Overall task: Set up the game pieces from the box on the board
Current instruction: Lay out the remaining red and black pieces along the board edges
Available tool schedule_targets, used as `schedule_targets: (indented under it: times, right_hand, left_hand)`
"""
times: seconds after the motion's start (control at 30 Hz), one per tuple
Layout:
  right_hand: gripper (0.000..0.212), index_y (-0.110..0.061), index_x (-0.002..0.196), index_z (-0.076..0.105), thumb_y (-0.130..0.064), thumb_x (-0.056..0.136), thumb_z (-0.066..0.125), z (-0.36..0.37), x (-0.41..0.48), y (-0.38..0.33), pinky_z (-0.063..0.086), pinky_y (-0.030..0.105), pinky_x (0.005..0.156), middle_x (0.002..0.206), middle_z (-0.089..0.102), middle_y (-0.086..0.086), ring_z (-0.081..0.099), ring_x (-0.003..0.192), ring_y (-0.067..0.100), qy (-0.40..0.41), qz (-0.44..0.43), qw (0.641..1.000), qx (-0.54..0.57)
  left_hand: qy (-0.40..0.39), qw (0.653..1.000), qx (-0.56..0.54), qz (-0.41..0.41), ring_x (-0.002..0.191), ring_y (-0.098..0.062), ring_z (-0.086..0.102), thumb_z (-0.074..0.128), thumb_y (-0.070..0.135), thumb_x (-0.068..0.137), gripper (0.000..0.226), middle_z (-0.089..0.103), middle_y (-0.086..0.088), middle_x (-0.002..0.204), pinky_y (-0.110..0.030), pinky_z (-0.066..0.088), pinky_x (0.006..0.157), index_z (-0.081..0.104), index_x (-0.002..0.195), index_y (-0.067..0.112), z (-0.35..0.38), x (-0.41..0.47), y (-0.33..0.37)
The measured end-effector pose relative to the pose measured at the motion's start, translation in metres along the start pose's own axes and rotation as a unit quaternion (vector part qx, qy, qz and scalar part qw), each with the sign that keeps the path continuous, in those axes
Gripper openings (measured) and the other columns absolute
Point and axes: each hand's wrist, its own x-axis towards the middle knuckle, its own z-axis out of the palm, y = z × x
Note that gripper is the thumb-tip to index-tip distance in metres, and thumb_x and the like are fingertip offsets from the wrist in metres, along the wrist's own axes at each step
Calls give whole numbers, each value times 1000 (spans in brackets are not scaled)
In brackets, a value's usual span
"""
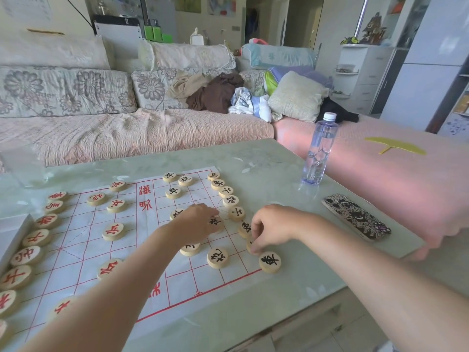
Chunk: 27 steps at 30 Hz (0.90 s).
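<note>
A white game board printed with a red grid (76, 240) lies on a pale green glass-topped table (279, 168). Round wooden discs with red characters (113, 231) line the board's left edge. Round wooden discs with black characters (270, 261) line its right edge. The left hand (196, 223) curls its fingers around a black-marked disc (215, 221) on the board. The right hand (272, 226) pinches a half-hidden disc (250, 246) in the right row. A white box (10, 237) sits at the table's left edge.
</note>
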Motion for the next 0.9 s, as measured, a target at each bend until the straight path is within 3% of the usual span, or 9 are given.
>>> schedule_targets:
  times: [0.1,0.23,0.33,0.43,0.5,0.57,0.7,0.8,0.9]
  right_hand:
    - [32,-28,82,69,-59,74,71,-3,4,-3,48,26,67,85,67,-13,62,82,11,38,-1,999,17]
    - [12,-32,89,65,-40,82,69,-4,14,-14,48,29,78,92,62,-16,60,92,11,104,-36,993,53]
    - [27,-35,104,64,-28,79,72,-2,23,-29,49,28,85,103,62,-14,59,97,9,134,-79,982,112]
    - [36,-29,108,64,-28,76,80,-1,26,-48,38,6,72,108,59,-13,53,85,-5,138,-129,971,146]
    - [33,-25,104,66,-27,75,83,-1,26,-59,33,4,60,102,58,-14,47,71,-10,136,-147,969,145]
    - [32,-26,101,67,-30,74,84,1,25,-68,32,6,58,102,60,-14,46,70,-11,130,-159,967,149]
    - [32,-32,98,64,-36,73,83,6,14,-84,36,12,61,101,63,-17,54,77,-4,100,-168,968,156]
    - [29,-33,97,63,-47,75,78,11,-1,-90,42,13,67,100,64,-19,57,89,2,86,-177,975,106]
    - [26,-31,95,66,-48,77,73,20,-13,-91,42,14,66,96,64,-19,57,87,5,64,-187,979,52]
  left_hand:
    - [16,1000,-17,-7,117,-21,52,62,37,90,52,50,-1,133,-32,45,93,49,138,25,1,4,1]
    - [50,991,-126,-19,96,-17,61,75,25,81,36,58,3,117,-20,44,71,64,115,29,1,6,-2]
    - [51,967,-248,-43,85,-19,64,70,16,83,24,66,4,101,-27,51,72,65,104,27,-1,1,-4]
    - [41,921,-381,-62,85,-24,69,73,15,81,25,73,-3,90,-37,58,84,65,105,19,-12,-8,-8]
    - [35,899,-431,-66,89,-22,71,78,15,78,26,75,-2,87,-34,57,85,66,100,18,-20,-20,-11]
    - [31,899,-429,-76,85,-18,70,79,16,76,25,75,-2,87,-30,57,82,67,97,18,-24,-32,-17]
    - [24,912,-399,-89,85,-16,70,78,21,77,34,73,1,93,-27,57,75,65,109,17,-24,-58,-30]
    - [68,975,-205,-58,91,-11,63,65,30,88,21,61,12,106,-21,50,69,63,108,29,-20,-78,-36]
    - [105,993,-51,16,106,-8,51,50,14,95,27,52,11,117,-22,42,89,63,112,31,-8,-91,-45]
